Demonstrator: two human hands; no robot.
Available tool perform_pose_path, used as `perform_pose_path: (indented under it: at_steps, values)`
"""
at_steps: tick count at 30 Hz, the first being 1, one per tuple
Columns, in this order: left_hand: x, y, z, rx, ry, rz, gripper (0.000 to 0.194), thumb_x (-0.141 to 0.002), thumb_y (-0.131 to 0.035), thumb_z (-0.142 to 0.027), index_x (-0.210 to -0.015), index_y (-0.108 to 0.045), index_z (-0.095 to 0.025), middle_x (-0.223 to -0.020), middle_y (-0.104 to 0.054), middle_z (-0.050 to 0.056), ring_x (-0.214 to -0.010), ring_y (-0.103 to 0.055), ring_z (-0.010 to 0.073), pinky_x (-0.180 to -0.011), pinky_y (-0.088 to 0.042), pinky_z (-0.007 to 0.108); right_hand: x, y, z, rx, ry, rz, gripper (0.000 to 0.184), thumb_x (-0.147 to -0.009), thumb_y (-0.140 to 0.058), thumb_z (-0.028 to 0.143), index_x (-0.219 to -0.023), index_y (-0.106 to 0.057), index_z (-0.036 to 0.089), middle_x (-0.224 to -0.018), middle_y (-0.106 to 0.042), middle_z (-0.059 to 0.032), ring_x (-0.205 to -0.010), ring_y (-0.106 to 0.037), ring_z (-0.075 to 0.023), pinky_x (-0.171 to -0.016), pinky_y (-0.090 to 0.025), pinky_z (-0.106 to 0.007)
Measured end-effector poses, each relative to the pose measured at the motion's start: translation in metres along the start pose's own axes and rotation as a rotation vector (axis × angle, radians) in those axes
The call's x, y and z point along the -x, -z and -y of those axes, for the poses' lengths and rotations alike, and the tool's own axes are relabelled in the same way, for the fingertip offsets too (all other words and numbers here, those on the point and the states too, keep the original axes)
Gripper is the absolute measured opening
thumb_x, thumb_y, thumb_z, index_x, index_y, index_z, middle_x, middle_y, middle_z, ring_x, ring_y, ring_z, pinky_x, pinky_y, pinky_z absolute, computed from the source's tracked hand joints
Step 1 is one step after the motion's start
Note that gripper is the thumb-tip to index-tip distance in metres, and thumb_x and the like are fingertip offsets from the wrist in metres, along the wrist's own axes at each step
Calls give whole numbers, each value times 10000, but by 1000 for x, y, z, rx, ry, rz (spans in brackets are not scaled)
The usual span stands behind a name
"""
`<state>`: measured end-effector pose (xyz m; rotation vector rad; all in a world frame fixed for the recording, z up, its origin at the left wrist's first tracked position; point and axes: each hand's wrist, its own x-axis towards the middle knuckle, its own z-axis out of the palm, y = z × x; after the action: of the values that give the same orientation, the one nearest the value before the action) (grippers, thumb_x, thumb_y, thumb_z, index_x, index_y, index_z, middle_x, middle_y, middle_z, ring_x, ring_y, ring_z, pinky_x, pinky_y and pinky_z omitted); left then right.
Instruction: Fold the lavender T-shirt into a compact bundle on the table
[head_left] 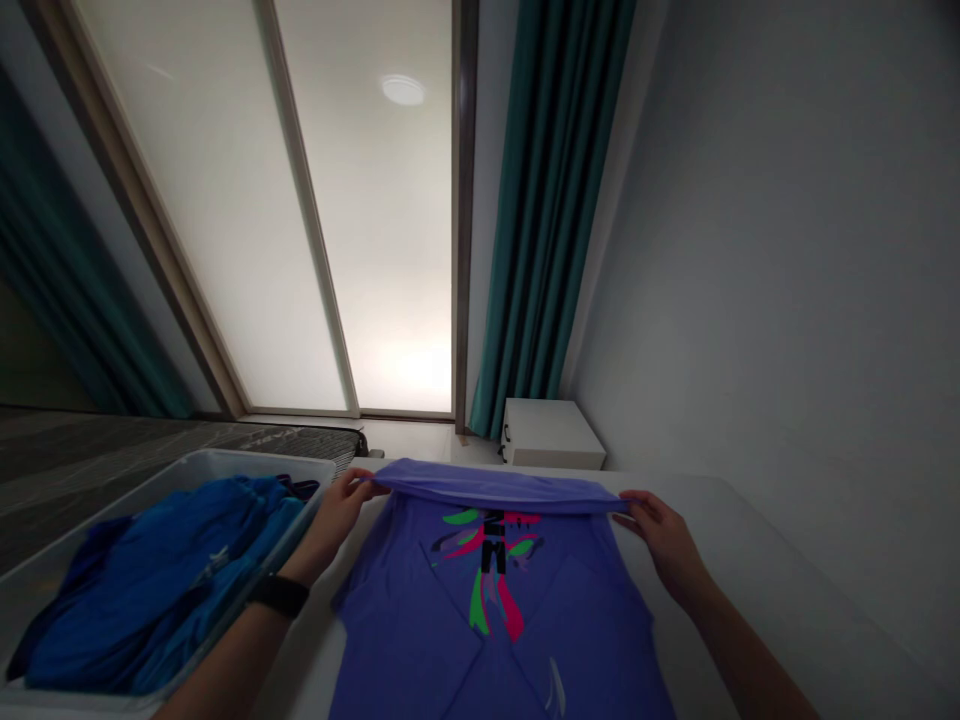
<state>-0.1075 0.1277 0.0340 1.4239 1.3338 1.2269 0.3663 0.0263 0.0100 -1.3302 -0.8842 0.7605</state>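
A purple T-shirt (405, 610) with a bright green, pink and black print lies spread on a white table (720, 560). Its far edge is folded over toward me in a band across the top. At the left end of that fold, my left hand (349, 505) pinches the cloth between thumb and fingers; a black band is on the wrist. My right hand (652, 525) pinches the opposite end of the fold. The shirt's near part runs out of the bottom of the view.
On the left, beside my left forearm, stands a clear plastic bin (259, 462) holding blue clothes (172, 570). A small white cabinet (555, 430) is beyond the table. Farther back are teal curtains (555, 200) and frosted sliding doors (375, 250); a wall (787, 250) rises at right.
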Motion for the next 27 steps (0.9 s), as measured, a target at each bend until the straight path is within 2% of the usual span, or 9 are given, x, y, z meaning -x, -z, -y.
perform_pose_path:
  at_steps: [3,7,13,16,18,22,24,27]
  values:
    - [15,5,13,-147,-53,45,307,-772,-518,-503,-776,-570,-201,-755,-726,55,-816,-705,278,-847,-499,406,14,11,-16,243,45,21,222,-651,-628,374,-776,-676,196,-772,-702,-29,-728,-660,-211,-722,-569,-361]
    - [29,6,31,-421,-100,15,348,-833,-426,-502,-704,-578,-216,-659,-652,10,-699,-633,236,-672,-465,312,26,22,-33,550,120,52,228,-635,-481,355,-693,-662,229,-673,-692,-20,-671,-640,-231,-663,-516,-347]
    - [35,2,36,-666,-131,3,343,-831,-408,-487,-664,-543,-220,-607,-604,5,-634,-589,203,-597,-395,263,35,20,-39,683,187,-5,231,-700,-430,389,-668,-614,252,-643,-672,-19,-631,-627,-225,-649,-489,-333]
    - [34,3,37,-679,-130,-32,324,-806,-433,-499,-654,-522,-227,-570,-570,-5,-586,-568,192,-576,-386,258,36,18,-39,687,181,-26,274,-733,-435,431,-775,-637,252,-662,-675,-28,-618,-630,-226,-637,-493,-334]
    - [34,5,37,-636,-141,-24,298,-787,-454,-502,-733,-556,-228,-600,-587,-10,-585,-573,190,-587,-405,261,37,18,-39,713,212,-1,304,-756,-441,454,-831,-652,249,-688,-670,-37,-623,-624,-224,-648,-499,-342]
    - [35,13,37,-598,-165,123,372,-784,-480,-500,-959,-638,-212,-689,-625,2,-590,-572,190,-605,-432,277,39,18,-42,795,372,113,294,-753,-507,461,-831,-676,232,-812,-660,-75,-770,-631,-243,-783,-499,-387]
    - [37,17,35,-596,-189,205,381,-782,-501,-495,-954,-669,-199,-766,-646,31,-603,-569,188,-611,-439,285,40,20,-46,859,395,118,288,-750,-533,446,-858,-688,228,-890,-656,-87,-863,-627,-260,-833,-482,-415]
    - [39,20,33,-585,-206,243,367,-763,-536,-467,-952,-691,-193,-830,-648,53,-640,-577,194,-635,-453,296,40,24,-52,920,399,106,259,-761,-531,414,-851,-690,231,-932,-643,-88,-913,-616,-269,-853,-470,-434]
